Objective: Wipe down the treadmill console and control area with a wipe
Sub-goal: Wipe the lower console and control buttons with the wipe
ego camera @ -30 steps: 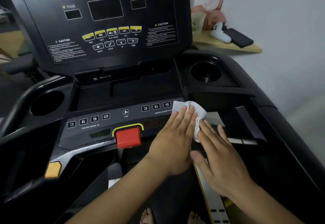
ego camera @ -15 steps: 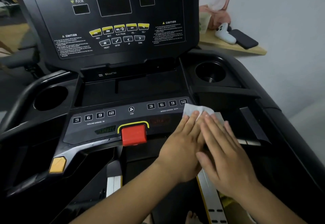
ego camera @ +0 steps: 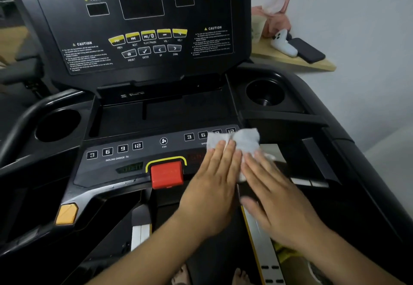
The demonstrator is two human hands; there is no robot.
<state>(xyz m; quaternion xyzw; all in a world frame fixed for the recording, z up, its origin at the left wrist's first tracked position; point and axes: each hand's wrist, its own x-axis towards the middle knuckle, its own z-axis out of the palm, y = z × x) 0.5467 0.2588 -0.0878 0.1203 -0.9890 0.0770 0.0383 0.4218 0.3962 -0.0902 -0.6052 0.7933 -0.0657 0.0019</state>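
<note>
Both hands are down flat on the wipe [ego camera: 243, 139], which lies crumpled at the right end of the treadmill's lower control strip [ego camera: 125, 168]. It covers part of the speed buttons there: the 3 and 6 show clear to its left, and the 9 and 12 peek out just above its top edge.

The left hand [ego camera: 214, 186] has its fingers straight and together, with the tips pressing on the wipe's left half. The right hand [ego camera: 274, 195] sits just beside it, fingers likewise straight and slightly spread, and it presses on the wipe's right and lower part. Neither hand grips anything; both simply press flat. A bit of white cloth shows in the narrow gap between them.

Just left of the left hand is the red stop button [ego camera: 167, 174] inside its yellow outline. Further left on the strip are the fan button [ego camera: 163, 141] and the incline buttons [ego camera: 114, 149]. An orange button [ego camera: 67, 214] sits on the left handle, lower down.

The upright console [ego camera: 143, 27] stands behind, its screens dark. A cup holder [ego camera: 58, 126] lies on the left and another [ego camera: 264, 93] on the right.

Off to the right, a wooden shelf [ego camera: 321, 65] carries a dark phone [ego camera: 307, 49] and a white controller [ego camera: 283, 44] just beside it.
</note>
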